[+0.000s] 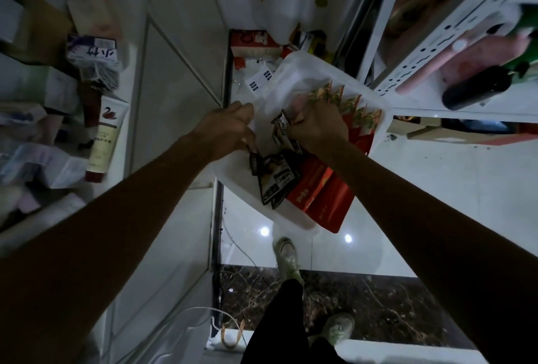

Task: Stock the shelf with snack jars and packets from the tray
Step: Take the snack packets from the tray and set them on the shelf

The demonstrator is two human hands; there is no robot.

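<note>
A white plastic tray (294, 78) sits tilted in the middle of the view, above the floor. Inside lie black snack packets (276, 178), a large red packet (320, 197) and red packets with green and gold print (358, 113). My left hand (230, 130) pinches a small black packet (254, 164) at the tray's left edge. My right hand (317, 127) is closed on another black packet (283, 123) in the tray's middle. A white shelf (436, 52) with slotted uprights stands at the right.
A cluttered shelf at the left holds boxes and a cream tube with a red cap (103, 142). A red carton (253, 46) and plastic bags lie behind the tray. A black bottle (477, 89) and pink item rest on the right shelf. My feet (286, 258) stand on the tiled floor.
</note>
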